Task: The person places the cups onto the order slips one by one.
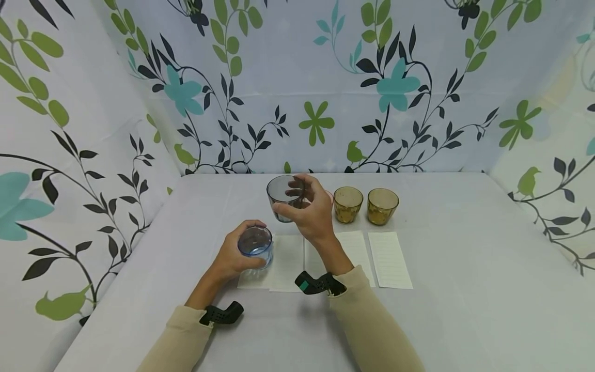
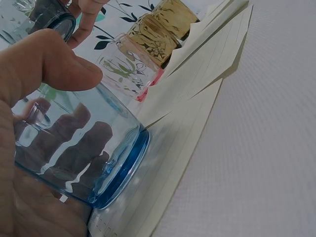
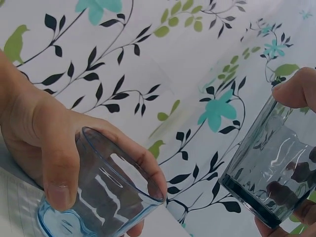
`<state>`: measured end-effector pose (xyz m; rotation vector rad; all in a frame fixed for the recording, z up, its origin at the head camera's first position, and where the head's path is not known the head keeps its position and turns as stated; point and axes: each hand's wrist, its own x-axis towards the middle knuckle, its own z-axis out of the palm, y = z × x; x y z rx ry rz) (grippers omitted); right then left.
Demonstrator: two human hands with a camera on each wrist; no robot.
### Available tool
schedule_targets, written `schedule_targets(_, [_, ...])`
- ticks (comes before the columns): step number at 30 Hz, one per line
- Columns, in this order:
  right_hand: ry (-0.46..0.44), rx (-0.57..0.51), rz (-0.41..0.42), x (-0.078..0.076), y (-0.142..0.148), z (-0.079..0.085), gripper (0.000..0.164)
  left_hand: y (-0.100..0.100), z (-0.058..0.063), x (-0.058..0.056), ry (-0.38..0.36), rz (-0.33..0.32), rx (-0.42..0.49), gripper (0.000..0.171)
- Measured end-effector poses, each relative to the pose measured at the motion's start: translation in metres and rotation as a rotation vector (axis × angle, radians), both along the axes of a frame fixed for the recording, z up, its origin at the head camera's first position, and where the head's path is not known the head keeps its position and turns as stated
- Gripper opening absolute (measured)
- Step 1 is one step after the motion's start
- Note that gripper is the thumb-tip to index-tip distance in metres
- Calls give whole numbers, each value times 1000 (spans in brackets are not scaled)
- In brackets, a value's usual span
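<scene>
My left hand grips a clear blue glass, thumb on one side and fingers round the other. The glass is over the leftmost paper sheet; whether its base touches is hard to tell. My right hand holds a smoky grey glass in the air, farther back and to the right of the blue one. In the right wrist view the grey glass is tilted. Behind the right hand, a pink glass is mostly hidden in the head view but visible in the left wrist view.
Two amber glasses, one beside the other, stand at the back right of the pink one. Several lined paper sheets lie in a row on the white table. A leaf-patterned cloth hangs behind.
</scene>
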<state>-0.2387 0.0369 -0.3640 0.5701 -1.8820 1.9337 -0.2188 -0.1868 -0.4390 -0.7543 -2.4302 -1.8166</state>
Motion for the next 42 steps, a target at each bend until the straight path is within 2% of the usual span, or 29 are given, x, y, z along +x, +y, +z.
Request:
schedule_targets(9, [7, 3, 38, 2, 0, -2, 71, -5, 0, 3, 4, 21, -15, 80])
schedule_targets(15, [15, 35, 27, 4, 4, -7, 68, -4, -1, 3, 4, 10, -4, 79])
schedule_targets(20, [-18, 72, 38, 5, 6, -9, 70, -3, -1, 3, 3, 11, -6, 81])
schedule_targets(28, [-74, 163, 101, 4, 9, -12, 70, -1, 0, 2, 1, 18, -11, 80])
schedule_targets(42, [-183, 242, 198, 1, 14, -18, 66, 0, -2, -2, 5, 17, -9, 81])
